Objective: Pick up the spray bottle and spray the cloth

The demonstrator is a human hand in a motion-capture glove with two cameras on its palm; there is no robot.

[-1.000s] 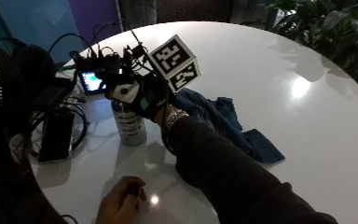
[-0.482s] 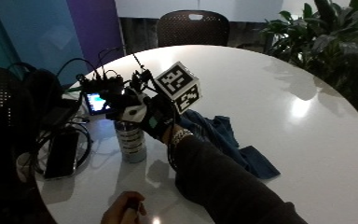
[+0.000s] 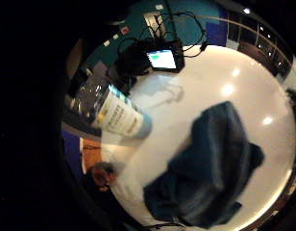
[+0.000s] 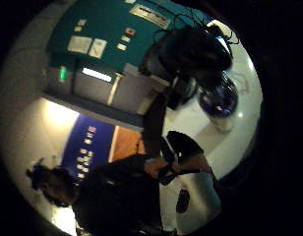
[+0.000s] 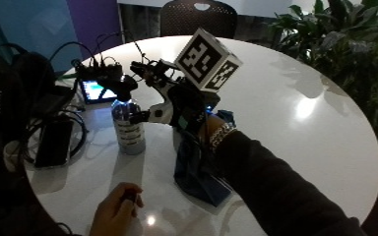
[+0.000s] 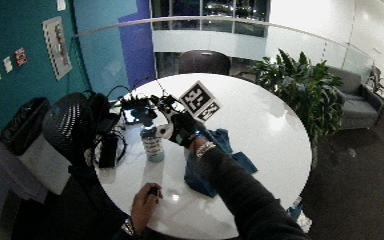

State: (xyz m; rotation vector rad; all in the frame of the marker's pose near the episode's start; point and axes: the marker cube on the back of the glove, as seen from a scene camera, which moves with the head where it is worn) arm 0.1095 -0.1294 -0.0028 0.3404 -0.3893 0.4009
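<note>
Standing upright on the round white table [image 5: 287,78], the spray bottle [image 5: 129,127] had a clear body, a printed label and a black spray head. The gloved right hand [image 5: 179,108] was just beside its upper part, between the bottle and the blue cloth [image 5: 199,169]; I could not tell whether the fingers were curled or straight, nor whether they touched the bottle. The cloth lay crumpled on the table near the bottle, partly under the dark sleeve. Beyond the bottle sat a small lit screen [image 5: 97,91] among black cables. The bare hand [image 5: 115,210] rested near the table's edge, holding a small dark object.
</note>
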